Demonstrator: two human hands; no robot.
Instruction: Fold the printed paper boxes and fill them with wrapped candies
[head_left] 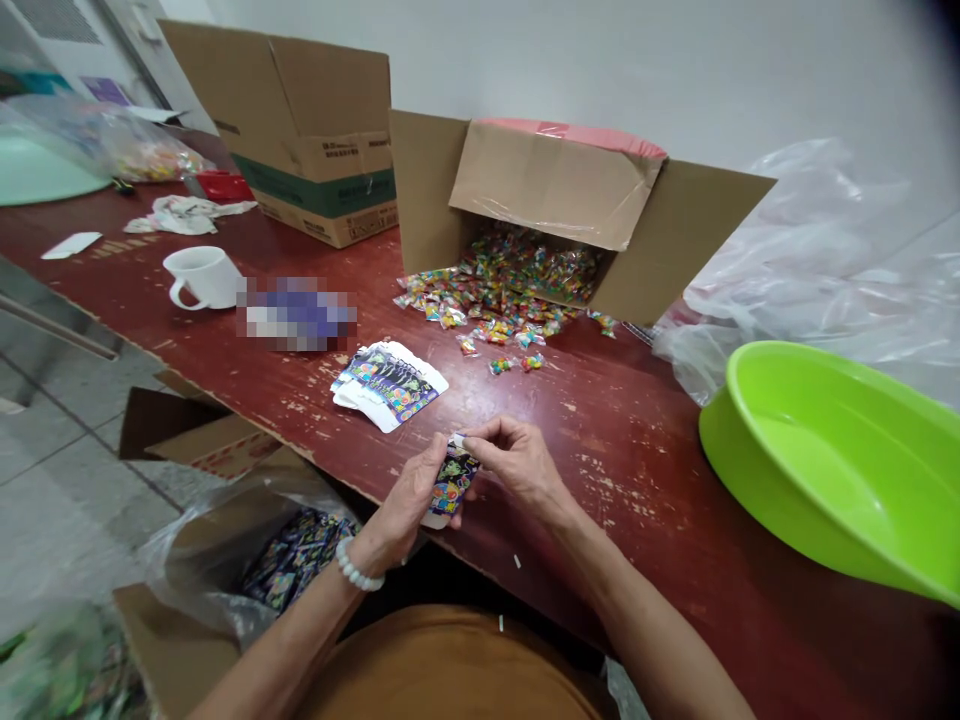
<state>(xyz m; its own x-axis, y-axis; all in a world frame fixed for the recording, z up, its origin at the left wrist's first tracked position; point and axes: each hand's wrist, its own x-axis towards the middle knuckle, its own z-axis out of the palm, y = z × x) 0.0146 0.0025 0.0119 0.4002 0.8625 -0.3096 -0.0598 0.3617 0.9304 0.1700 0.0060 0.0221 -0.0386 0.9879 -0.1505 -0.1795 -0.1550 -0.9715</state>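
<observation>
- Left hand [409, 497] closed around the lower part of a printed packet [455, 480], held over the table's edge.
- Right hand [517, 462] pinched the packet's top edge.
- Stacked packets [390, 385] lay nearby on the red table [622, 440].
- Wrapped candies [499, 290] spilled from a cardboard box [555, 190].

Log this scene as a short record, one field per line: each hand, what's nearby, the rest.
Left hand: holds a printed card packet from below; white beaded bracelet on the wrist
Right hand: fingertips pinch the packet's top end
Nearby: stack of printed cards on a worn red-brown table; plastic bag of packets in a cardboard box below the table edge
Rest: open carton spilling small wrapped colourful items; green plastic basin; white mug
</observation>
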